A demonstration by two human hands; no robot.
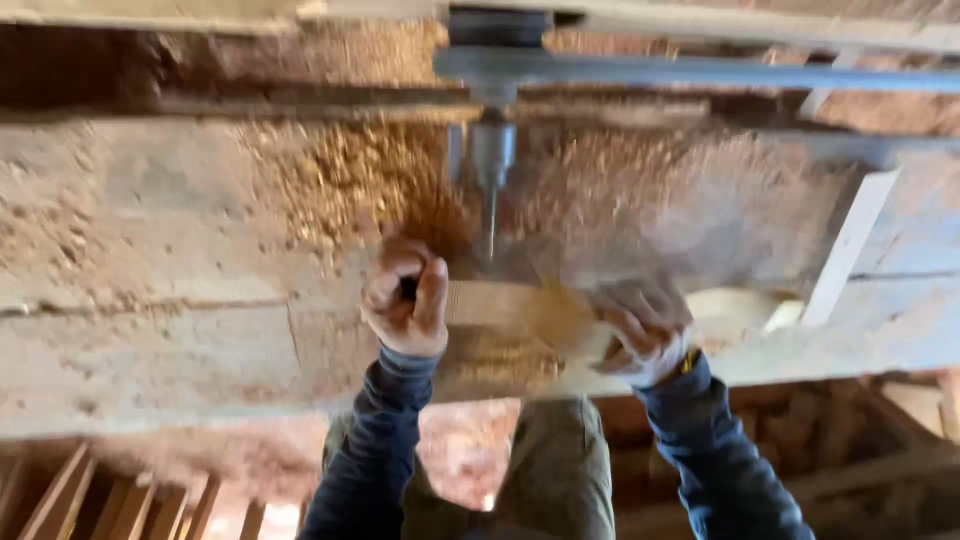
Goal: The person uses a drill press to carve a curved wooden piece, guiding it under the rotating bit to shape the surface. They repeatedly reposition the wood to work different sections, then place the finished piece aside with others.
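Head view: left hand point(405, 297) and right hand point(648, 332) each grip one wooden piece point(510, 305) under one drill bit point(490, 225).

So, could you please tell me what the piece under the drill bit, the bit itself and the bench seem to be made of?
The piece held by the left hand and right hand looks like pale, unfinished wood, with a light tan matte face. The drill bit looks like bare metal: grey, thin, slightly shiny. The bench seems to be rough, worn wood, though motion blur and the sawdust covering it leave that open.
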